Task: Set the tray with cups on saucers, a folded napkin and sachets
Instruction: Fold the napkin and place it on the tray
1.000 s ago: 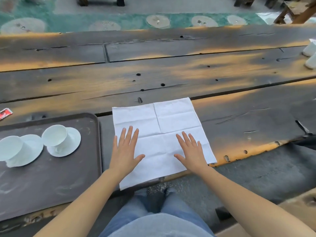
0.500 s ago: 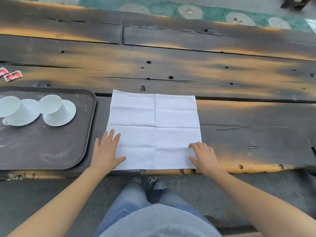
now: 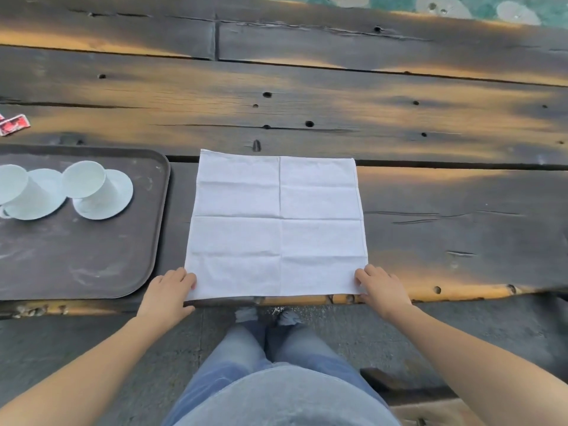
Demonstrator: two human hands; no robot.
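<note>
A white napkin (image 3: 278, 226) lies unfolded and flat on the dark wooden table (image 3: 338, 118), with crease lines across it. My left hand (image 3: 170, 292) pinches its near left corner and my right hand (image 3: 379, 287) pinches its near right corner, both at the table's front edge. To the left, a dark tray (image 3: 92, 256) carries two white cups, one (image 3: 84, 179) on its saucer (image 3: 118, 199) and another (image 3: 12, 184) on a saucer (image 3: 40, 201) at the frame's edge. Red sachets (image 3: 13, 124) lie on the table behind the tray.
The table's planks run left to right, with knots, holes and cracks. Green patterned flooring (image 3: 461, 7) shows beyond the far edge. My legs in jeans and a grey floor are below the front edge.
My hands slid from the napkin's middle back to its near corners and curled onto them. The view tilted down and shifted, so tray and sachets show more at left.
</note>
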